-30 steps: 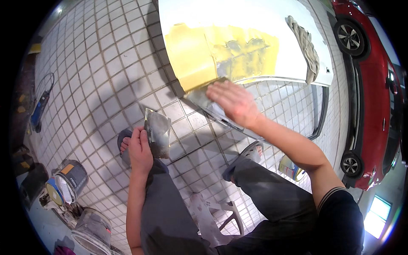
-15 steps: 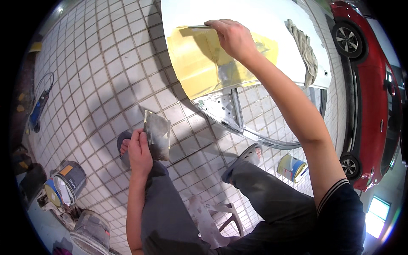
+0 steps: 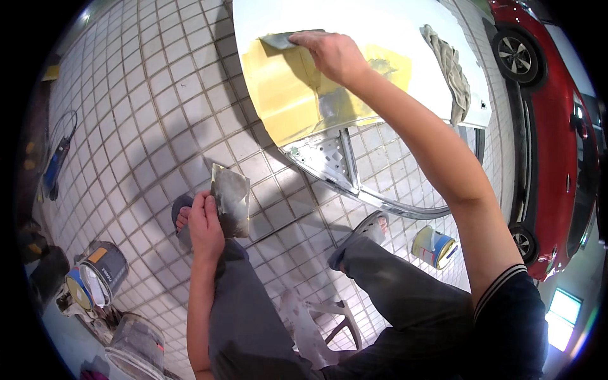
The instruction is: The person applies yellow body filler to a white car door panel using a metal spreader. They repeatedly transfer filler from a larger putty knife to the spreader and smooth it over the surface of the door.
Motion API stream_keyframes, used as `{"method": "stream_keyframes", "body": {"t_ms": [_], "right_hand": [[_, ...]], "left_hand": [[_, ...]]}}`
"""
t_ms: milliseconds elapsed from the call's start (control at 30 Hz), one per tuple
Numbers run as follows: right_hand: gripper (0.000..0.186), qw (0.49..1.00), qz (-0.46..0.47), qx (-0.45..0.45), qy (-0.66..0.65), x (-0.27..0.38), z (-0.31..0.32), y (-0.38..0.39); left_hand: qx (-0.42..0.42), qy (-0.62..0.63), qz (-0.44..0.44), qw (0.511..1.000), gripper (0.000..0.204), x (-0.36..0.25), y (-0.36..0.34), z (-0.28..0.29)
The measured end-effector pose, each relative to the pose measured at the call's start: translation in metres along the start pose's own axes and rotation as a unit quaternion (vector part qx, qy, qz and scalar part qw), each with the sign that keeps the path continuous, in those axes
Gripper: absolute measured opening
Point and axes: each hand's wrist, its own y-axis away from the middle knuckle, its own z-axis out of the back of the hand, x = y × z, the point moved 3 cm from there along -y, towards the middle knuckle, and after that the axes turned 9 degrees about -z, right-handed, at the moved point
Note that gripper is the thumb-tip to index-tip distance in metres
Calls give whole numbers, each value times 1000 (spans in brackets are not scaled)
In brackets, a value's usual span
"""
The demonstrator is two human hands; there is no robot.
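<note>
A white car door [image 3: 361, 19] with a bare metal window frame carries a broad patch of yellow filler [image 3: 278, 95], with grey spots toward its right. My right hand [image 3: 332, 57] is closed on a thin grey spreader [image 3: 277, 40], laid on the patch's upper left edge. My left hand [image 3: 207, 228], lower at centre left, grips a square metal plate [image 3: 231, 199] smeared grey, with yellow residue on its edges. A crumpled grey glove or cloth [image 3: 449, 73] lies on the door's right part.
A red car [image 3: 551, 183] stands along the right. A tin [image 3: 432, 246] sits by my right foot. Several pails [image 3: 107, 269] stand at lower left, near a blue power tool [image 3: 58, 164] on the tiled floor [image 3: 139, 88]. A plastic stool [image 3: 310, 329] is beneath me.
My right hand has swept from the patch's lower edge up to its top left with the spreader, uncovering the metal window frame below. My left hand has barely moved with the plate.
</note>
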Motion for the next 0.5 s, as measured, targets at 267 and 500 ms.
{"method": "stream_keyframes", "body": {"t_ms": [267,500], "right_hand": [[39,999,34,-23,-12,0,-3,34],[41,999,30,-7,8,11,3,63]], "left_hand": [[2,1,-24,1000,28,4,0,-5],[-7,-6,-36,999,26,2,1,-4]]}}
